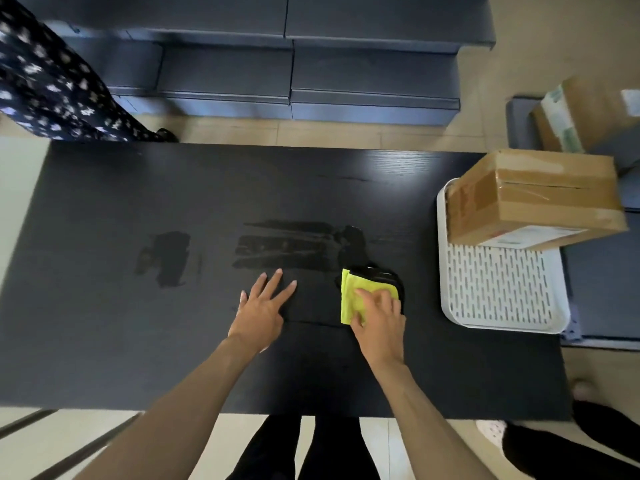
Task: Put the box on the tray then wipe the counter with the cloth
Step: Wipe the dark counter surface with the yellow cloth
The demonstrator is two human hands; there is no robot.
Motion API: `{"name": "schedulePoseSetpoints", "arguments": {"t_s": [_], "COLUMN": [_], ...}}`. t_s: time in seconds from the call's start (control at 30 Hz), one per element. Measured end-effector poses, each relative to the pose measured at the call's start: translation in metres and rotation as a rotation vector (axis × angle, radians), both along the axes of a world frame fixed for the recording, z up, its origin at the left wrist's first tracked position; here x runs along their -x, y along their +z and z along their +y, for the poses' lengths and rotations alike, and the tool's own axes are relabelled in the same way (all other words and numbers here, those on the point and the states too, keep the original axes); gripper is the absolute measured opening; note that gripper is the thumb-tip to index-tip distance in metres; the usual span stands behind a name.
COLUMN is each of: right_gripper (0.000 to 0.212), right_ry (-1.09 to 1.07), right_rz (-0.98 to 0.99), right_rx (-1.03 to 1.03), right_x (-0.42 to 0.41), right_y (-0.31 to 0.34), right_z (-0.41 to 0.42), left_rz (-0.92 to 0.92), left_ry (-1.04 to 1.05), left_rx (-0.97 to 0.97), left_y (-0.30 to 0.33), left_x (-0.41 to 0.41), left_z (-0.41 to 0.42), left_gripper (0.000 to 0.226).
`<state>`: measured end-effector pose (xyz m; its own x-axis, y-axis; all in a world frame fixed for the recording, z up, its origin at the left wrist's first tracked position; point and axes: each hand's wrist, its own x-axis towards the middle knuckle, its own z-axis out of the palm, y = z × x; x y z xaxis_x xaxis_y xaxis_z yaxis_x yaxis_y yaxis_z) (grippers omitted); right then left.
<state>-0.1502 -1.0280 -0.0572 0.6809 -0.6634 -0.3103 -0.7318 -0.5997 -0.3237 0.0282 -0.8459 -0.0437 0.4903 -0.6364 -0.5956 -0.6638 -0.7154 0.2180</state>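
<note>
With the cardboard box (535,197) sitting on the white tray (498,289), the right hand (379,320) is pressing flat-fingered on the yellow cloth (353,294); overlapping strokes should be clearing the wet streaks (284,249) just beyond it.

Counter (104,341): black wood-grain top, matt with a soft sheen, marked by darker glossy wet streaks (287,249). Cloth (353,292): folded, fuzzy yellow-green microfibre with a black layer beneath. Tray (498,289): white plastic, smooth rim, slotted floor. Box (540,195): brown corrugated cardboard bound in glossy clear tape, with a paper label.
</note>
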Motion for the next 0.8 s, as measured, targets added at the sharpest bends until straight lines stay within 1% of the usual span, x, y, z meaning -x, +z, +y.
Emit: {"name": "schedulePoseSetpoints", "arguments": {"t_s": [0.13, 0.23, 0.37, 0.47, 0.57, 0.7, 0.8], "right_gripper": [0.034, 0.032, 0.032, 0.029, 0.028, 0.028, 0.028], "right_ry": [-0.032, 0.014, 0.050, 0.039, 0.024, 0.018, 0.037], "right_rz": [-0.020, -0.051, -0.124, -0.146, -0.139, -0.159, -0.160], "right_rx": [0.017, 0.048, 0.073, 0.055, 0.045, 0.021, 0.017], "right_x": [-0.017, -0.035, -0.074, -0.113, -0.154, -0.196, -0.204], "right_y": [-0.009, -0.015, -0.019, -0.024, -0.029, -0.030, -0.028], "right_z": [-0.017, -0.042, -0.091, -0.134, -0.174, -0.211, -0.220], "left_rz": [0.017, 0.013, -0.015, -0.110, -0.145, -0.149, -0.165], "left_ry": [0.044, 0.066, 0.080, 0.065, 0.035, 0.034, 0.030], "left_rx": [0.036, 0.066, 0.078, 0.135, 0.115, 0.103, 0.111], "left_y": [-0.005, -0.008, -0.013, -0.021, -0.029, -0.030, -0.030], "left_x": [0.001, 0.001, 0.002, 0.005, 0.005, 0.005, 0.007], "left_z": [0.000, -0.001, -0.001, 0.004, 0.008, 0.008, 0.008], "left_gripper": [0.087, 0.098, 0.105, 0.111, 0.122, 0.125, 0.126]}}
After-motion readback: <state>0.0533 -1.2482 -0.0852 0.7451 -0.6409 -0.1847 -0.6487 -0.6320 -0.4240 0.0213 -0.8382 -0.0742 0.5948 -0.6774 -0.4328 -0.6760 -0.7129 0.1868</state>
